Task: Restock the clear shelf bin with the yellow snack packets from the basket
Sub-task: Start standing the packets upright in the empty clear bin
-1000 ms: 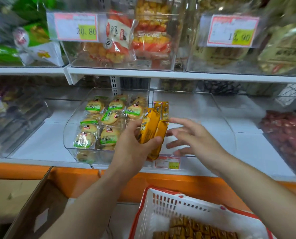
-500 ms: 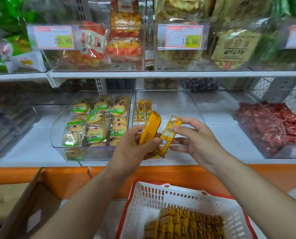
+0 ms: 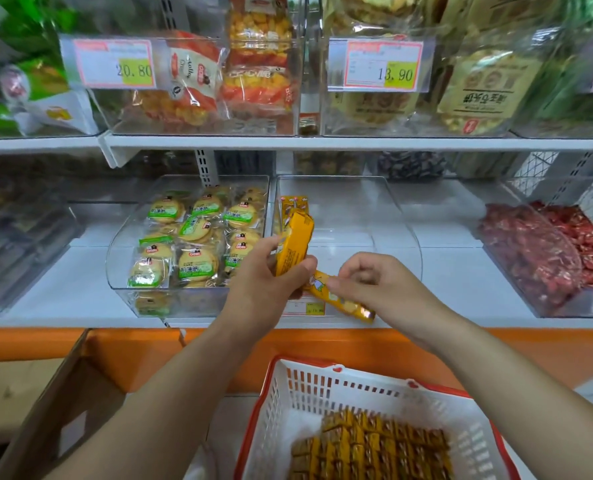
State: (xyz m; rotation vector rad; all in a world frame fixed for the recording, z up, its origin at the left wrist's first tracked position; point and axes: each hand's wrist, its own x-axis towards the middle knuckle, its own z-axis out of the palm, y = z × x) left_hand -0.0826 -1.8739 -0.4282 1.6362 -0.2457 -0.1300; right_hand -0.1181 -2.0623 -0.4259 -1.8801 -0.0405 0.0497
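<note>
L hand [image 3: 271, 282] fingers wrapped round upright yellow packet bundle [image 3: 293, 244], R hand [image 3: 374, 282] fingers pinching single packet [image 3: 343, 301] nr its end, just in front of clear bin [image 3: 402, 233], more in basket [image 3: 281, 393]; prob. light, slick, crinkly film, so grip mid-body.

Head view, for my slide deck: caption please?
Left hand holds yellow packets, right hand pinches another packet, before the near-empty clear bin.

Both bare arms are stretched up from the bottom of the frame to the middle. The left grip [image 3: 267, 285] is curled round yellow packets [image 3: 293, 244], held upright. The right grip [image 3: 378, 282], just beside it, is bent down, and one yellow packet [image 3: 340, 299] is pinched in its fingers.
</note>
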